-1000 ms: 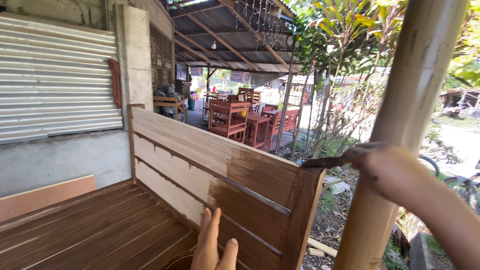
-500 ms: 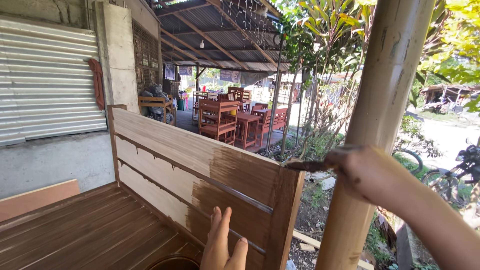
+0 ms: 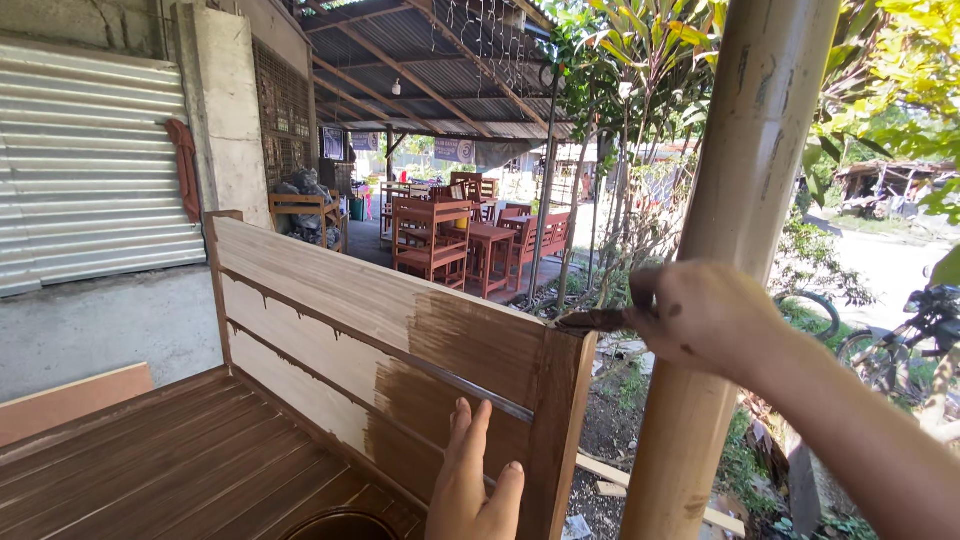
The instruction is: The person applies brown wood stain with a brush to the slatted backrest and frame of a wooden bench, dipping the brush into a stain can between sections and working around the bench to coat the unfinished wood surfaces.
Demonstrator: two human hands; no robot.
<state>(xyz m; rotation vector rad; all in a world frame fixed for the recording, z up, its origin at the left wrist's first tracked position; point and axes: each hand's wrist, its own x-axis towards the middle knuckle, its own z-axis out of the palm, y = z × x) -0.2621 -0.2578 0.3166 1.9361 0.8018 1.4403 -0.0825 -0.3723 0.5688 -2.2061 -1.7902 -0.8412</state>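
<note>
My right hand (image 3: 705, 315), smeared with brown stain, is shut on a paintbrush (image 3: 592, 320) whose bristles rest on the top right corner of a wooden bench backrest (image 3: 340, 320). The right end of the backrest and its corner post (image 3: 560, 430) are stained dark brown. The rest of the boards are pale with drip marks. My left hand (image 3: 475, 480) lies flat, fingers together and pointing up, against the stained lower board beside the post. The slatted seat (image 3: 170, 470) is stained brown.
A thick bamboo post (image 3: 730, 260) stands right behind the bench corner. The dark rim of a round container (image 3: 340, 520) shows at the bottom edge. A corrugated metal shutter (image 3: 90, 180) and concrete wall are left. Red wooden tables and chairs (image 3: 450, 235) stand under a roof beyond.
The view has swung left, so the bench and post sit further right in frame. My right hand keeps the brush at the top corner; my left hand stays on the backrest.
</note>
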